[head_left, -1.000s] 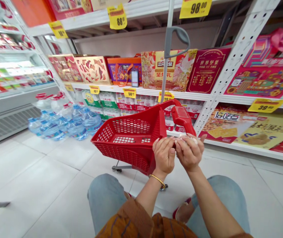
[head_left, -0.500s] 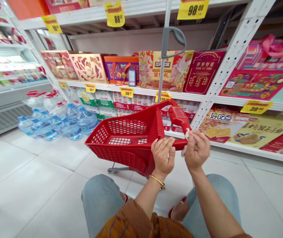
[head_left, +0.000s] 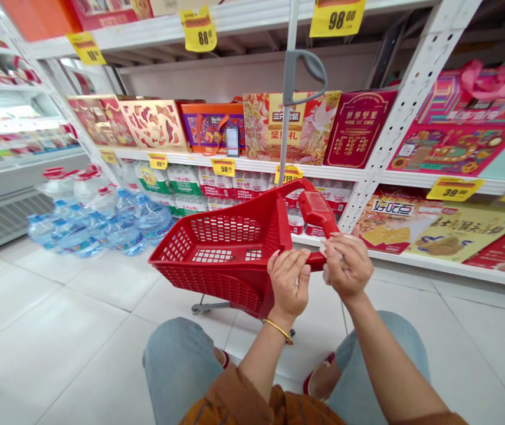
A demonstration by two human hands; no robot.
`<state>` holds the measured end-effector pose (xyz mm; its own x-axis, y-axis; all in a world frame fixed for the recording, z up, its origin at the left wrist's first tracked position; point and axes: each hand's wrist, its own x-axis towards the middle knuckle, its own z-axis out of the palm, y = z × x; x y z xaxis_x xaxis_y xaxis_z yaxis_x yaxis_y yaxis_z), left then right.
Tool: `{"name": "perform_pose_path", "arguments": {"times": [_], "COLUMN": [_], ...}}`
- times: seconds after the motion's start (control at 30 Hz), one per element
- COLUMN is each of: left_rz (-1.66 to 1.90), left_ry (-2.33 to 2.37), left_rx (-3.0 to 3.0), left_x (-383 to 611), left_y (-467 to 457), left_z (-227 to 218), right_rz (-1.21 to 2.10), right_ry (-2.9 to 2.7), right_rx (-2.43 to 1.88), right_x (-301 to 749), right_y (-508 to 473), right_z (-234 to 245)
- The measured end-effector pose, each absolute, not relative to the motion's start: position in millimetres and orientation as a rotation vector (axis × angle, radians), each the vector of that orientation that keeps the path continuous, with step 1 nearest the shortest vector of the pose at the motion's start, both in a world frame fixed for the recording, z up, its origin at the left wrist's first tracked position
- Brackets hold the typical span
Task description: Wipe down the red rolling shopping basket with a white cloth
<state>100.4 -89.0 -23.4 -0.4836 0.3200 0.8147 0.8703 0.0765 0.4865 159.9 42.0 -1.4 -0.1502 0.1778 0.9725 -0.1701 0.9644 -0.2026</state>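
- While the left hand [head_left: 288,280] gripped the red bar [head_left: 315,262] of the shopping trolley [head_left: 221,254], the right hand [head_left: 347,265] pinched one small pale scrap [head_left: 328,251] just right of that bar; the two hands were close but apart.
- One gold bangle [head_left: 279,332] circled the left wrist.
- The trolley stood on the tiled floor [head_left: 79,330], near the far shelf [head_left: 243,162].
- Five gift boxes [head_left: 292,127] lined that shelf; bottled water [head_left: 124,230] was stacked on the left.
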Motion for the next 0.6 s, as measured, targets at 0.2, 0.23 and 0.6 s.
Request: {"name": "perform_pose_path", "arguments": {"times": [0.2, 0.23, 0.6], "left_rz": [-1.456, -1.464, -1.503], "left_ry": [-1.824, -1.817, -1.806], "left_rx": [-1.192, -1.194, -1.203], "left_x": [99, 99, 92], "left_y": [-89, -90, -100], "left_z": [-25, -25, -24], "right_rz": [0.441, 0.479, 0.683], "right_ry": [-1.739, -1.744, -1.675], "right_rx": [-0.003, -0.003, 0.004], "right_x": [161, 160, 157], "right_y": [68, 73, 54], "right_z": [5, 6, 2]}}
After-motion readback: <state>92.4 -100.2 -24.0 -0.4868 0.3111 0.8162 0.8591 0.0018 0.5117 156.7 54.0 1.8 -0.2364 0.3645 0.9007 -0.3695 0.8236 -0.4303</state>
